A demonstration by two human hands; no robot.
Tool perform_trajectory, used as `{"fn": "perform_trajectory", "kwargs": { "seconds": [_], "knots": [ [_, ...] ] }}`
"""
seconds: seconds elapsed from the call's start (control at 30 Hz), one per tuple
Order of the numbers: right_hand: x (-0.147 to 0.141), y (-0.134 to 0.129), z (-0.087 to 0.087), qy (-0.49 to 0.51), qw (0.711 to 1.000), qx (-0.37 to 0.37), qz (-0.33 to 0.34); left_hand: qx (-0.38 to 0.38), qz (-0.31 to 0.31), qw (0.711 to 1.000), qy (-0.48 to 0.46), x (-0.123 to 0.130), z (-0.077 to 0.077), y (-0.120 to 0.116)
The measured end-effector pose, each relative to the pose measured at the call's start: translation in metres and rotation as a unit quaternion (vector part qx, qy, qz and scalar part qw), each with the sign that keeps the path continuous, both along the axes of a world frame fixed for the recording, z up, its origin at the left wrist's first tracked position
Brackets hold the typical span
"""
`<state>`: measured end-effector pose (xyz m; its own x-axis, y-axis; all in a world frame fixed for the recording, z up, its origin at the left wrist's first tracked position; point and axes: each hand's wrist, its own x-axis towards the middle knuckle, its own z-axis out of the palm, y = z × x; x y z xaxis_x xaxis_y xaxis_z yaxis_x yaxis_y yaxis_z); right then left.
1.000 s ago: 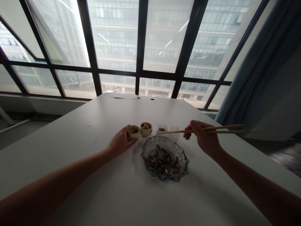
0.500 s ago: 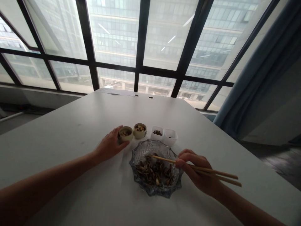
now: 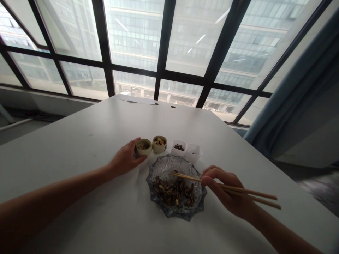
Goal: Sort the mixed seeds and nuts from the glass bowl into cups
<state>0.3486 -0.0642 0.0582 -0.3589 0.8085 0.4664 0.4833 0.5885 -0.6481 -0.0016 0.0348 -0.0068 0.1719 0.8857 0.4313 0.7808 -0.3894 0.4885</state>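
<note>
My left hand (image 3: 126, 158) curves round the near-left side of a small beige cup (image 3: 143, 151), thumb in front and fingers behind. Some small brownish pieces lie inside this cup. My right hand (image 3: 225, 188) grips a pair of wooden chopsticks (image 3: 251, 192), their back ends sticking out to the right. Over a scalloped glass bowl (image 3: 172, 211) the chopstick tips come close together; whether anything is pinched there, I cannot tell. Dark striped seeds, which look like sunflower seeds (image 3: 169, 192), cover much of the bowl's bottom.
Beside the held cup stands a second beige cup (image 3: 159, 144) with pale yellowish pieces. Two white square cups follow to the right: one (image 3: 178, 151) with dark bits, the other (image 3: 193, 157) with little in it. Paper (image 3: 136, 100) lies at the white table's far end, before windows.
The view has shifted slightly. The chopstick tips sit a little further right over the bowl. My left hand stays at the same beige cup.
</note>
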Motion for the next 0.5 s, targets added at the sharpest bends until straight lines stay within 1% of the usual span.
{"fn": "perform_trajectory", "kwargs": {
  "seconds": [0.07,0.1,0.2,0.3,0.4,0.5],
  "knots": [
    [0.001,-0.001,0.005,0.010,0.999,-0.019,0.025,0.002,0.000,1.000,-0.002,0.000,0.000,0.000],
    [0.003,-0.001,0.007,0.019,0.999,-0.027,0.028,0.003,-0.001,1.000,-0.003,0.000,0.000,0.000],
    [0.010,0.002,0.009,0.039,0.999,-0.017,-0.008,0.005,-0.003,1.000,-0.005,0.000,0.000,0.000],
    [0.016,0.006,0.011,0.004,0.999,0.007,-0.037,0.003,-0.002,1.000,-0.004,-0.001,-0.001,0.001],
    [0.017,0.006,0.013,-0.032,0.999,0.005,-0.029,0.002,-0.003,1.000,-0.003,-0.001,-0.002,0.001],
    [0.016,0.003,0.015,-0.032,0.999,-0.009,-0.009,0.000,-0.004,1.000,-0.002,-0.001,-0.002,0.001]
  ]
}}
